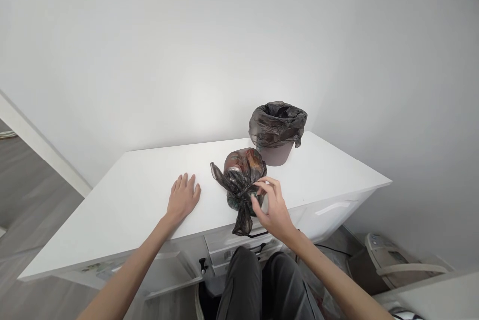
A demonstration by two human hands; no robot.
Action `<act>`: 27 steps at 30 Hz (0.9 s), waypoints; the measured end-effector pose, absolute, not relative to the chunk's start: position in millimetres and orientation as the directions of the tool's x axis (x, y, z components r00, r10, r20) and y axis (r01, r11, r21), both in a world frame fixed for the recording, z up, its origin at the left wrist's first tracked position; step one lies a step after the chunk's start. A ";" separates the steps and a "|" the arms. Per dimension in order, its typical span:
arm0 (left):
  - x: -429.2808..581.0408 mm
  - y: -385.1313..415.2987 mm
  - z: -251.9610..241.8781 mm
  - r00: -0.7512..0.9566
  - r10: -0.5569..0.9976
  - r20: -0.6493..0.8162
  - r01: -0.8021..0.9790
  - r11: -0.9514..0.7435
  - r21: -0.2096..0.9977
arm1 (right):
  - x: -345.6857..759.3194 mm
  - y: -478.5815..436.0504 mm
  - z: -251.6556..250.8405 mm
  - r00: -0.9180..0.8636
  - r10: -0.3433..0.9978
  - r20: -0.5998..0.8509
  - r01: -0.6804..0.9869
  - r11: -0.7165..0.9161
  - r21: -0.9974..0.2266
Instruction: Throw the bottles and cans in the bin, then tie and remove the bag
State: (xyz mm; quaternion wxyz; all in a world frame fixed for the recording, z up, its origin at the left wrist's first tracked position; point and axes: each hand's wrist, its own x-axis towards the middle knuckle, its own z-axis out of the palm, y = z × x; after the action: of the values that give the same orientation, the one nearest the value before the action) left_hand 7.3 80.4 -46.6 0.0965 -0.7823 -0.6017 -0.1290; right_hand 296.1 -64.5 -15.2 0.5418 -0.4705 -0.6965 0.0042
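A filled, translucent black garbage bag (245, 161) sits near the front edge of the white cabinet top. Its neck is gathered into a knot, with one loose end sticking out to the left and another hanging over the front edge. Reddish, orange and green contents show dimly through the plastic. My right hand (275, 210) is at the bag's right side, fingers curved and thumb apart from them, fingertips against the plastic near the knot. Left of the bag, my left hand (183, 194) lies flat on the cabinet top with its fingers stretched out, holding nothing.
Behind the bag stands a brownish trash bin (276, 154) with a black liner (279, 125) folded over its rim. The white cabinet (157, 160) is against the wall, my knees close to its drawers. A grey-and-white appliance (389, 255) is on the floor at right.
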 end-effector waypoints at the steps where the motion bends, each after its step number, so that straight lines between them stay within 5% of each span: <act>1: 7.2 80.2 -46.7 0.244 0.917 0.316 0.966 -0.258 0.001 | 300.4 -63.4 -17.4 0.082 0.657 0.749 0.637 0.544 -0.547; 8: 7.2 80.8 -45.0 0.273 0.902 0.334 0.958 -0.285 -0.013 | 330.2 -34.0 -46.5 0.348 0.795 0.496 0.419 0.341 -0.842; 15: 20.3 57.9 -41.8 0.251 0.921 0.299 0.954 -0.287 0.082 | 337.4 -10.7 -59.6 0.417 0.865 0.279 0.129 0.248 -0.960; 23: 50.4 14.0 -26.3 0.358 0.850 0.385 0.734 -0.512 0.446 | 344.8 -8.0 -63.9 0.417 0.878 0.234 0.023 0.247 -0.969; 27: 66.9 2.9 -12.3 0.409 0.836 0.367 0.542 -0.545 0.639 | 341.2 -22.7 -53.8 0.390 0.855 0.340 0.160 0.301 -0.940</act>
State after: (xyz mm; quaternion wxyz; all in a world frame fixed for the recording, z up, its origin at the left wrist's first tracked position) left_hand 66.9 2.9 -12.3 -0.2164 -0.8108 -0.4248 -0.3395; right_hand 341.2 -22.7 -53.8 0.6466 -0.5264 -0.4821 0.2690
